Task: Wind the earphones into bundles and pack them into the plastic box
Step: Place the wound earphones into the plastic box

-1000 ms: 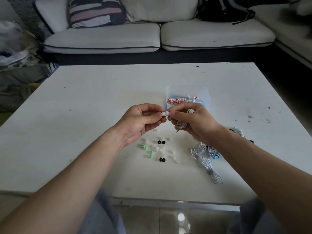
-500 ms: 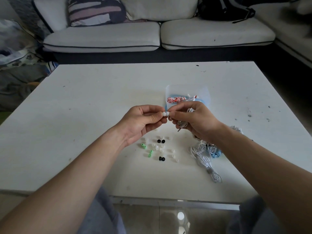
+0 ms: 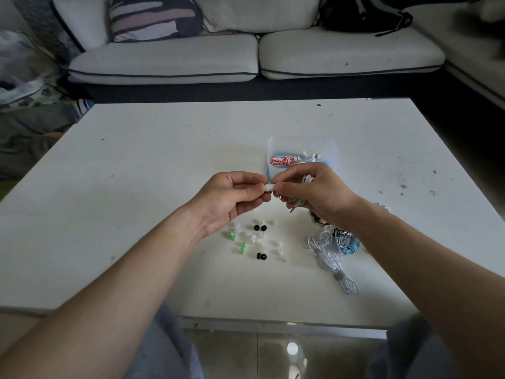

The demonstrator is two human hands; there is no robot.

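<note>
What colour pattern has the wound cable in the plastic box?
The cable is striped red and white; the head view shows it best.

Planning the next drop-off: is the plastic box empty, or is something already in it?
Not empty: a red-and-white earphone bundle lies inside the plastic box. Whether more is under it, cannot tell.

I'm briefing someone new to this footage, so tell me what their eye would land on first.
Over the table, the left hand and right hand pinch one white earbud between them, its cable bunched in the right palm. Just behind stands the clear plastic box holding a red-and-white bundle. Nearer the person lie scattered ear tips and, to their right, a tangle of loose earphones.
</note>
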